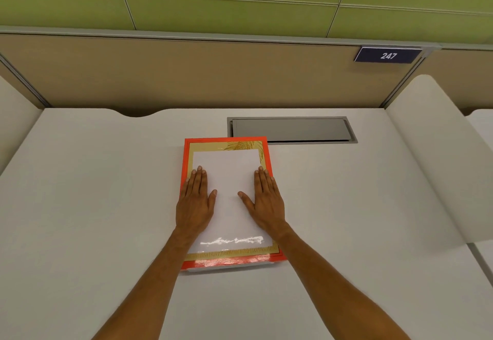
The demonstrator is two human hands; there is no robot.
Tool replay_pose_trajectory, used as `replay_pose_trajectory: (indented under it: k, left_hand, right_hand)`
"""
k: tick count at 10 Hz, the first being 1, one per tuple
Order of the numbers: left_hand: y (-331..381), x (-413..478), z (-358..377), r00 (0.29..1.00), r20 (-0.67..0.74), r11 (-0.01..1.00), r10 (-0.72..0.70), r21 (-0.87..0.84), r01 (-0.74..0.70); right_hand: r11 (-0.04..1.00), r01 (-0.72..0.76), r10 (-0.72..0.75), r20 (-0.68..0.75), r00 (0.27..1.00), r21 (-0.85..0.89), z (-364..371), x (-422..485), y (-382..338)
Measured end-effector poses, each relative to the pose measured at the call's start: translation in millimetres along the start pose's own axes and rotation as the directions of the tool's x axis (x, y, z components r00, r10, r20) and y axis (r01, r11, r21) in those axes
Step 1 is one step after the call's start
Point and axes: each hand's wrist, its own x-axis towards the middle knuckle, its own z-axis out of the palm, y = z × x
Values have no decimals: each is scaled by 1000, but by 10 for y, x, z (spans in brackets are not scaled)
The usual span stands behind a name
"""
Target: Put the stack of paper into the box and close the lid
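Your left hand (196,200) and right hand (265,200) both lie flat, palms down with fingers spread straight, gripping nothing, pressed on the white top of the box (229,259). That box, red-edged with a gold patterned border around a white middle, sits closed on the desk (93,192), just in front of the grey cable hatch (290,129). You cannot see the stack of paper separately; whether it lies inside cannot be told. A blue sign (388,55) reading 247 hangs on the partition behind.
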Motion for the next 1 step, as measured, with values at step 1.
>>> replay_pose_trajectory:
  k: [1]
  left_hand:
    - [156, 7, 6, 999, -46, 999, 1, -36, -3]
  right_hand:
    - [1000, 22, -22, -19, 1000, -5, -98, -25, 146]
